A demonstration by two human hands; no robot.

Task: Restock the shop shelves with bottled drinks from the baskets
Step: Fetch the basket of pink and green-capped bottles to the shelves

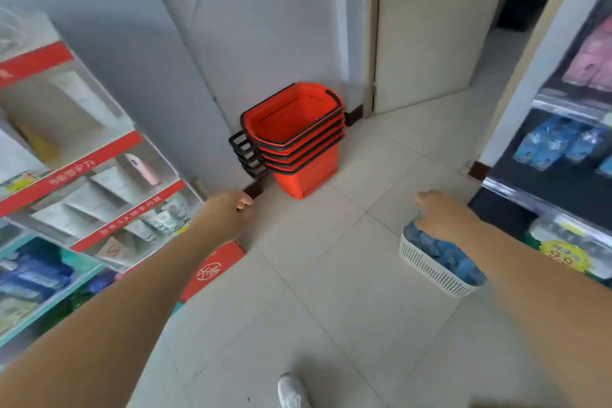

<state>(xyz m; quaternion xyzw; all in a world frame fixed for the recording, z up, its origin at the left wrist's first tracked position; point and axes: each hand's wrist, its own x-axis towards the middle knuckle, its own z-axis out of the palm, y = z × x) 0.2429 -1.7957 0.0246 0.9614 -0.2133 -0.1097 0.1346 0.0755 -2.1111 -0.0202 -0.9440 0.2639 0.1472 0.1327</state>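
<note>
A white slatted basket [430, 270] filled with blue-wrapped bottled drinks [443, 257] is low at the right, beside the dark shelf unit [543, 195]. My right hand [443, 214] is over the basket's far end with its fingers curled down; the back of the hand hides what they touch. My left hand [228, 212] reaches forward at the left with its fingers curled in and nothing visible in it. It is near the corner of the left shelf unit [99, 156].
A stack of red shopping baskets [294, 136] with black handles stands in the corner ahead. Red-trimmed shelves of packaged goods line the left side. Blue packs [553, 142] sit on the right shelves. A pale door [427, 26] stands ajar behind. My white shoe [291, 391] is on the tiled floor.
</note>
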